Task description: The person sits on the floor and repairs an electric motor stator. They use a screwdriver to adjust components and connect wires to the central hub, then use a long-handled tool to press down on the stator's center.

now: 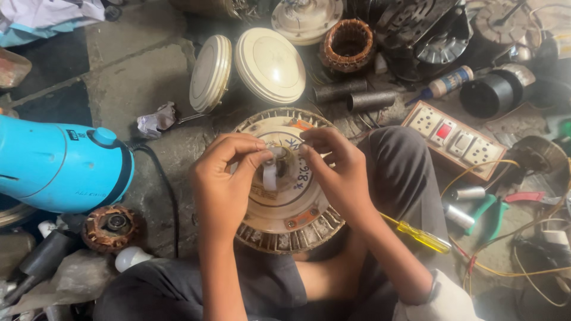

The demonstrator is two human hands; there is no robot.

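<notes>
Head view: both hands' fingers (262, 156) on white strip (269, 175) over fan motor housing (285, 220).

1. A small dark rectangular label (72, 135) sits on top of the blue appliance body at the left, just beside its round knob.
2. A small bottle (447, 82) lies tilted at upper right, above the switchboard; its wrapper label is white with blue and orange bands.
3. Blue handwritten marks (302, 176) run across the cream face of the round motor housing, between the hands.
</notes>
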